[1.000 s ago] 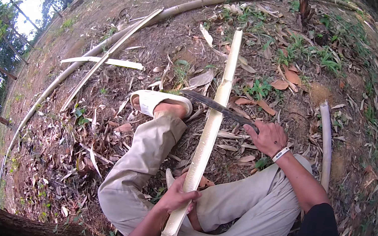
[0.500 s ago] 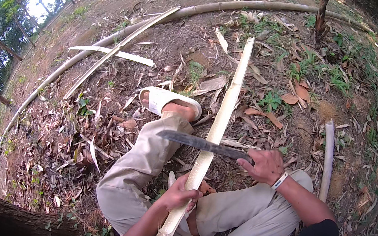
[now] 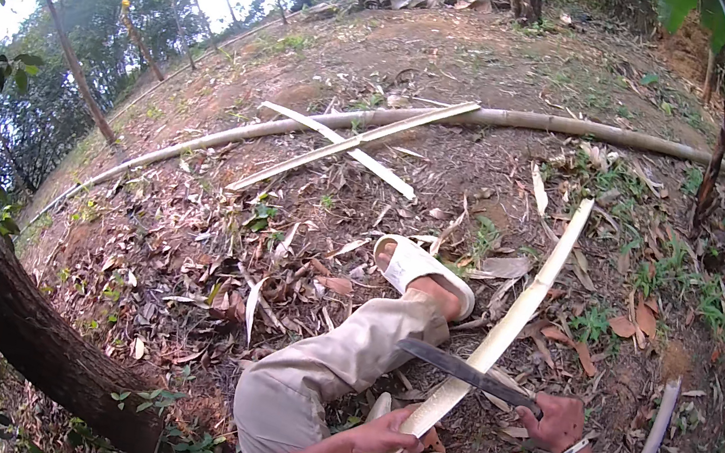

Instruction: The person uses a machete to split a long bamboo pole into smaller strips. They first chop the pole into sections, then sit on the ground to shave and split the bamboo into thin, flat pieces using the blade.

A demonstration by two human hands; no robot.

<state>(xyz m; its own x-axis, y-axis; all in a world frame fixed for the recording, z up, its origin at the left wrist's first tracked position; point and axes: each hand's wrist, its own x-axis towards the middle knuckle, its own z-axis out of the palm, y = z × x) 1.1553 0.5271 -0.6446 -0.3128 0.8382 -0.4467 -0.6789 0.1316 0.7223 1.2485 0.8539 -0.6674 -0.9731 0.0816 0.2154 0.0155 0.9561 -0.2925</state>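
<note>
We hold a long split bamboo strip (image 3: 475, 358) with our left hand (image 3: 384, 436), the fingers wrapped tight around its near end, close to our lap. The strip runs away from us up and to the right, over the dry leaves, and its far tip lies on the ground (image 3: 188, 225) near some grass. Our right hand (image 3: 553, 421) is closed firmly on the handle of a big knife (image 3: 467, 373). The blade now lies across the strip, touching it or just above it; we cannot tell which.

A second ago the blade pointed further out, near the foot in the white sandal (image 3: 424, 274), and the strip stood almost straight ahead of us. Since then the knife has come back toward our body and the strip has leaned more to the right. We judge that the blade is being set on the bamboo for a cut or a shaving stroke, and the left hand steadies the piece for it.

Other bamboo strips (image 3: 348, 142) and a long pole (image 3: 593, 131) lie well apart, farther out on the ground.
</note>
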